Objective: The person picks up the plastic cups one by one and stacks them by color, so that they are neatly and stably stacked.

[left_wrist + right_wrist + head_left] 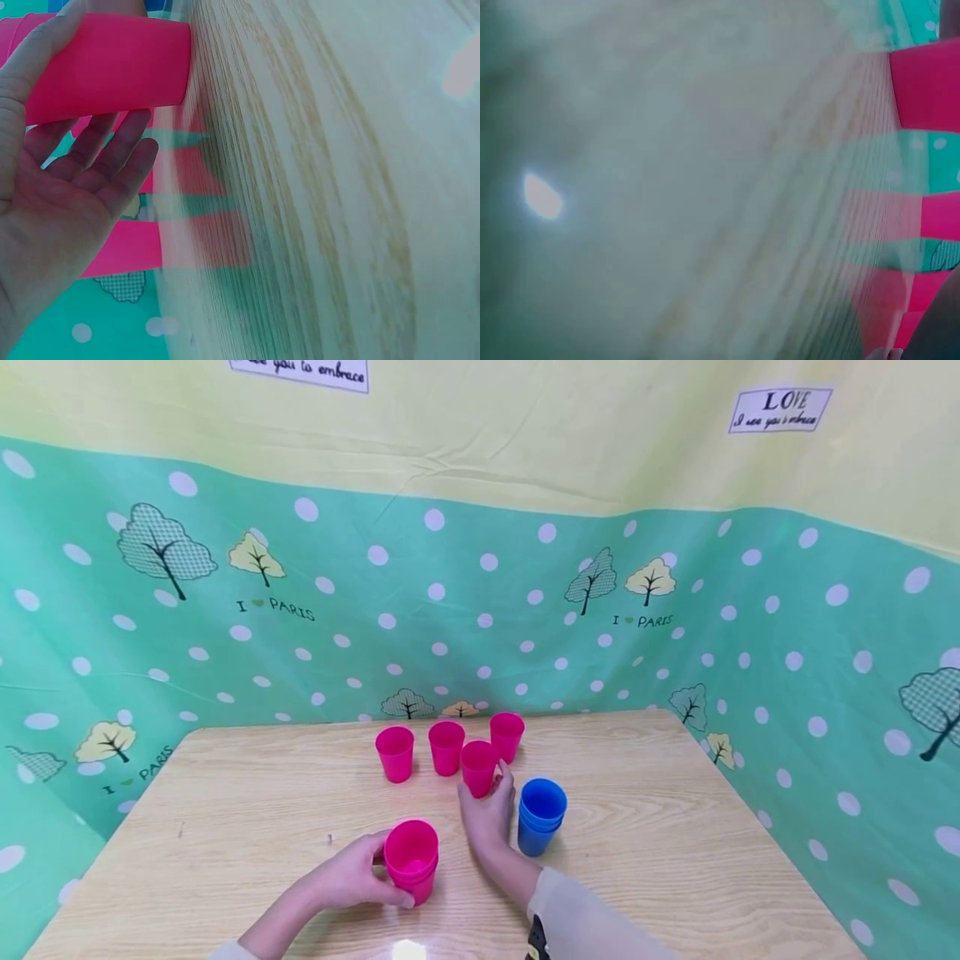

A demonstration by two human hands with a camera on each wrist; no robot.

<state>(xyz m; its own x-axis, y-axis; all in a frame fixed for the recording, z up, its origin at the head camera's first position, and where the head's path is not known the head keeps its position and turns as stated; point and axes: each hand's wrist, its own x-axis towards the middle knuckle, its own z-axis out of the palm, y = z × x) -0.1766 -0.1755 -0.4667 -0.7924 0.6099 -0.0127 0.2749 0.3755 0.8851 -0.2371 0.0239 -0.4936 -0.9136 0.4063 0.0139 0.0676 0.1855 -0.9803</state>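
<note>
My left hand [363, 875] holds a stack of nested pink cups [411, 860] upright near the front of the table, its thumb on the near side. In the left wrist view the thumb lies along the pink stack [124, 64], with the fingers at its far side. Farther back, my right hand [489, 814] grips a single pink cup [478, 768], thumb at its left and fingers at its right. The right wrist view shows only a dark edge of that hand at the lower right corner, with pink cups [934, 90] along the right side.
Behind the gripped cup stand more upright pink cups: one at the left [395, 756], one in the middle [446, 749] and one at the right [507, 737]. A stack of blue cups [536, 837] is just right of my right wrist. A patterned curtain [420, 585] borders the wooden table [660, 843].
</note>
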